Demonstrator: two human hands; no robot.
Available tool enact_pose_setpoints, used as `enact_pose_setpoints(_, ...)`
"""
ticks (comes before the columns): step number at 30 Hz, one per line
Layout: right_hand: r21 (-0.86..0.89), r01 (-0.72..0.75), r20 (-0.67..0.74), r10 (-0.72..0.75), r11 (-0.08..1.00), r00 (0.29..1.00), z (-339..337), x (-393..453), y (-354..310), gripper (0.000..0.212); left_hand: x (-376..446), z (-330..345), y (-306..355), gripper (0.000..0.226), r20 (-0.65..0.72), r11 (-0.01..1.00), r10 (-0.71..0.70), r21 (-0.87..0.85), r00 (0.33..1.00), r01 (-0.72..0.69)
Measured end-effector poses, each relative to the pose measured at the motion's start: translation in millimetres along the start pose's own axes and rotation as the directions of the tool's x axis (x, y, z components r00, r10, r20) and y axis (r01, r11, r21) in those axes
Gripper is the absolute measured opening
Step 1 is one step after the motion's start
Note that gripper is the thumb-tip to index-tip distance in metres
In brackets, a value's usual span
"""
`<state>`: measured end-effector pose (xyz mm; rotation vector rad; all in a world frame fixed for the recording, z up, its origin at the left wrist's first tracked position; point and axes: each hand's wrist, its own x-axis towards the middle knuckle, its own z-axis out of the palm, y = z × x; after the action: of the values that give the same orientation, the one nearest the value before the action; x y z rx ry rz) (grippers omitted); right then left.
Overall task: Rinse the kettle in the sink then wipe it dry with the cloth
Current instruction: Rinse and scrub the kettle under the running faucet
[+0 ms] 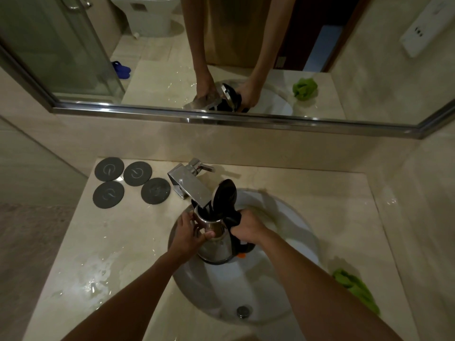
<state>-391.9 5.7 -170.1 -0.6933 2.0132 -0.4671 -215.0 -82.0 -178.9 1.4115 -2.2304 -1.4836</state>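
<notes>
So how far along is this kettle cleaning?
Early on, by the look of it. The kettle is held over the sink with its lid open under the tap: the left hand steadies the body, the right hand grips the handle. I can't tell whether water is running. Wiping is left: the green cloth lies untouched on the counter.

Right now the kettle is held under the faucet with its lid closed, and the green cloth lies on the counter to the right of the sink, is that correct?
Not quite: the lid is open, tipped up behind the mouth of the kettle, as the head view shows. The rest holds: the kettle is under the faucet, and the green cloth lies on the counter to the right of the sink.
</notes>
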Motion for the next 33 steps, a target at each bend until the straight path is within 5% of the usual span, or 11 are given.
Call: enact_pose_setpoints(33, -0.025, 0.025, 0.012, -0.024, 0.999, 1.000, -5.0, 3.8, -0.3, 0.010, 1.8, 2.9, -1.2, 0.086, -0.007, 1.000, -0.002, -0.027, 1.000, 0.002)
